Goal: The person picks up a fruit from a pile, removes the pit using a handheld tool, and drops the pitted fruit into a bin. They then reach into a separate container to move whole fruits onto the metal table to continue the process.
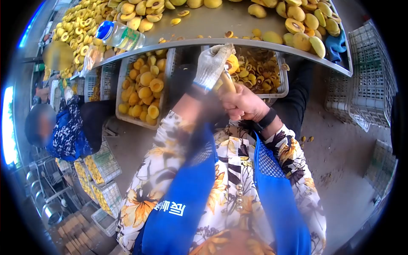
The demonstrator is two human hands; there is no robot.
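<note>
My left hand (pixel 211 66), in a white knitted glove, is closed around a yellow peach half (pixel 232 63) just below the table's front edge. Bare and wearing a black wristband, my right hand (pixel 246 103) grips a wooden-handled tool (pixel 227 81). The tool's upper end meets the peach; its exact tip is too small to make out. Under my hands stands a crate of peach scraps (pixel 255 76), full of brownish-yellow cut pieces. To its left is a crate of peach halves (pixel 142 91).
The metal table (pixel 204 25) carries piles of peaches (pixel 297 25) and a blue-capped plastic bottle (pixel 121 36). A blue cloth (pixel 335 46) lies at its right corner. Stacked crates (pixel 361 76) stand at right. Another person (pixel 70 127) sits at left near filled crates (pixel 100 170).
</note>
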